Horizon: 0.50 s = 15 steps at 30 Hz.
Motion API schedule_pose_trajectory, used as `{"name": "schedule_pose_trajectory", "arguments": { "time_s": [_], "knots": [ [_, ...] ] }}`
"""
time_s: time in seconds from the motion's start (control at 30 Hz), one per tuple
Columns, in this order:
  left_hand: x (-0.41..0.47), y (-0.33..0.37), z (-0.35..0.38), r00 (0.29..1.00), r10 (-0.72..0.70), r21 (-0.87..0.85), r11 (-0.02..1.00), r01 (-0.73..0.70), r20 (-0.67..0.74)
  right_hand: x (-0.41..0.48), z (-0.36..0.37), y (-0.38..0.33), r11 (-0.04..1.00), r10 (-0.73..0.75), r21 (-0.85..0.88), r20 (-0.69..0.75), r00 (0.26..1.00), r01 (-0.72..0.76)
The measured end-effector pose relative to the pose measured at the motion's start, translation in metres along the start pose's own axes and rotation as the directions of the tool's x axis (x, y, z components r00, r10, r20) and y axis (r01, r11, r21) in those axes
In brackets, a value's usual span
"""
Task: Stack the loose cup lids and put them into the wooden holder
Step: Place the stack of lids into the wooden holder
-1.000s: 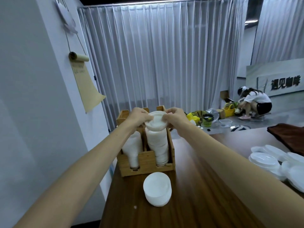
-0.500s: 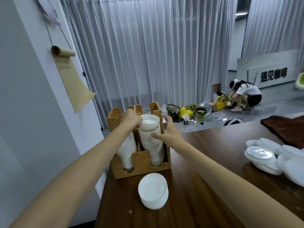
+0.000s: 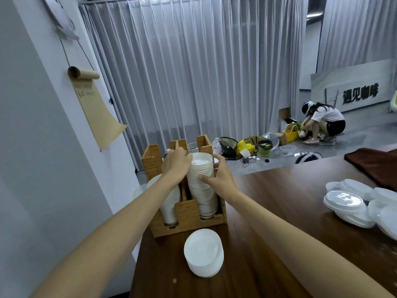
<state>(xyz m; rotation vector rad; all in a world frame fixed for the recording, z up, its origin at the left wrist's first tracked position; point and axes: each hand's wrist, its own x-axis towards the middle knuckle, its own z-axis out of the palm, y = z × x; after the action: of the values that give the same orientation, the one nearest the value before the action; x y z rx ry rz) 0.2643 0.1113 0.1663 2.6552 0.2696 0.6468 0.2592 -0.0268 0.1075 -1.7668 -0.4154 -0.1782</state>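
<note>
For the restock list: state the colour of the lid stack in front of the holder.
The lid stack is plain white; head view.

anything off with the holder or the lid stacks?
Nothing spilled or broken. The tall lid stack in the right slot of the wooden holder is uneven and rises well above the front wall; left hand and right hand grip it. The left-slot stack leans out leftward. Loose lids lie heaped at the right of the table.
</note>
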Motion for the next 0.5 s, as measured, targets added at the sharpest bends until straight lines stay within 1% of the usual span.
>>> {"name": "schedule_pose_trajectory", "arguments": {
  "time_s": [0.03,0.07,0.1,0.13,0.17,0.2,0.23,0.3,0.4,0.5],
  "knots": [
    [-0.001,-0.001,-0.001,0.996,0.075,0.013,0.997,-0.074,-0.042,0.0,0.0,0.0,1.0,0.001,0.003,0.009,1.0,-0.001],
    [-0.003,-0.003,-0.002,0.982,0.18,0.014,0.984,-0.179,-0.06,0.0,0.0,0.001,1.0,0.003,0.006,0.014,1.0,-0.003],
    [-0.005,-0.004,-0.004,0.955,0.295,0.005,0.955,-0.295,-0.036,0.0,0.0,0.001,1.0,0.006,0.007,0.022,1.0,-0.006],
    [-0.007,-0.005,-0.006,0.919,0.395,-0.024,0.919,-0.394,0.018,-0.001,0.0,0.002,1.0,0.009,0.009,0.031,0.999,-0.009],
    [-0.011,-0.005,-0.008,0.885,0.456,-0.058,0.89,-0.453,0.091,-0.003,0.002,0.003,1.0,0.015,-0.001,0.04,0.999,-0.015],
    [-0.014,-0.006,-0.008,0.858,0.486,-0.076,0.874,-0.481,0.165,-0.005,0.005,0.005,1.0,0.019,-0.017,0.047,0.999,-0.018],
    [-0.017,-0.008,-0.007,0.839,0.498,-0.07,0.866,-0.495,0.22,-0.007,0.008,0.006,0.999,0.031,-0.038,0.052,0.998,-0.029],
    [-0.018,-0.015,-0.004,0.83,0.483,-0.018,0.867,-0.498,0.277,-0.007,0.015,0.018,0.997,0.049,-0.064,0.058,0.997,-0.046],
    [-0.017,-0.023,-0.001,0.843,0.442,0.021,0.882,-0.47,0.306,-0.007,0.021,0.029,0.994,0.075,-0.078,0.023,0.997,-0.073],
    [-0.017,-0.025,0.0,0.853,0.433,0.025,0.888,-0.459,0.291,-0.008,0.022,0.029,0.994,0.083,-0.071,0.006,0.997,-0.082]
  ]
}}
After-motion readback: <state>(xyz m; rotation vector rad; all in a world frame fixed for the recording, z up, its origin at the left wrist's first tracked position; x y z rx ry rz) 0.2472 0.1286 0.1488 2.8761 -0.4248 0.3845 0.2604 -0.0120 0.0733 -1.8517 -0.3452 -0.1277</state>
